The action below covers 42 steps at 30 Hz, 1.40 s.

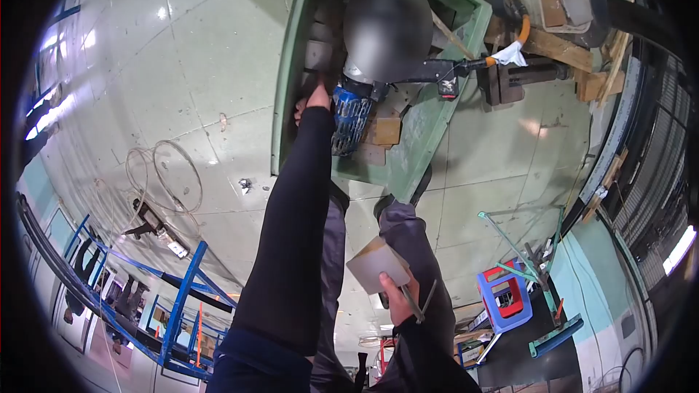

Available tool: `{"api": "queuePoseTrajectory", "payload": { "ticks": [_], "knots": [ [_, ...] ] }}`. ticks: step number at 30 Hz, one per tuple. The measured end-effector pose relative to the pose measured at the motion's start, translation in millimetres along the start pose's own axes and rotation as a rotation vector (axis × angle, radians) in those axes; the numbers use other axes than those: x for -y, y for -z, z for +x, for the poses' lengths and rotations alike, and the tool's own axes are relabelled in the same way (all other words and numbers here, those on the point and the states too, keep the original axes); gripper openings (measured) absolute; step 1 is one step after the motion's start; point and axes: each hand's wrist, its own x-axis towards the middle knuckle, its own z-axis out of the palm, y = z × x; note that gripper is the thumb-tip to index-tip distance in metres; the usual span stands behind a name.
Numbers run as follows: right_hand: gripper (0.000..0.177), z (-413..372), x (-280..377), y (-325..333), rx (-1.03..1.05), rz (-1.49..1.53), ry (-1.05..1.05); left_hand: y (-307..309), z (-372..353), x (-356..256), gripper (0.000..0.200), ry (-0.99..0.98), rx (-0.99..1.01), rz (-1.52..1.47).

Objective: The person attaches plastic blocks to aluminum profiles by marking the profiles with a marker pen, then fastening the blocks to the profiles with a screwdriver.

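Note:
My left hand [313, 100] reaches down into a green open-topped bin [282, 102], close to its left wall and beside a blue slotted cylinder [352, 118]. Its fingers look curled; whatever they grip is hidden. Pale blocks [318, 54] lie just beyond this hand. Above my right thigh, my right hand [399, 298] is closed on a pale, flat-sided block [378, 266]. A thin two-pronged metal tool [416, 304] also sticks out of that hand. A large rounded grey shape [386, 29] adjoins the blue cylinder, its surface blurred. Tan blocks [386, 131] lie to the cylinder's right.
An orange-and-black cable [502, 60] crosses the bin's right side. Wooden boards [553, 51] stand upper right. A blue-and-red stool [504, 297] is at lower right, a blue metal frame [182, 306] at lower left. Coiled hose [175, 175] lies on the floor.

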Motion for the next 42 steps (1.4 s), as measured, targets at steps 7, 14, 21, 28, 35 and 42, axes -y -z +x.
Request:
{"api": "queuePoseTrajectory", "payload": {
  "ticks": [7,14,21,28,35,42],
  "knots": [
    [0.043,5,1,4,0.07,0.066,0.017,22,-25,-12,0.111,-0.095,0.047,-0.035],
    [0.034,-1,-10,11,-0.025,0.044,0.113,134,-112,44,0.05,-0.598,0.206,-0.198],
    [0.051,-42,45,45,-0.265,-0.204,0.262,344,-195,186,0.05,-0.587,0.475,0.453],
    [0.057,-147,151,-14,-0.02,-0.435,0.486,331,-226,541,0.059,0.059,0.818,-0.486],
    [0.036,-176,157,-34,0.224,-0.654,0.403,406,-498,587,0.083,0.563,0.819,-0.646],
    [0.029,-413,131,-130,0.916,-0.893,0.643,410,-563,609,0.07,0.674,0.366,-1.201]
  ]
}}
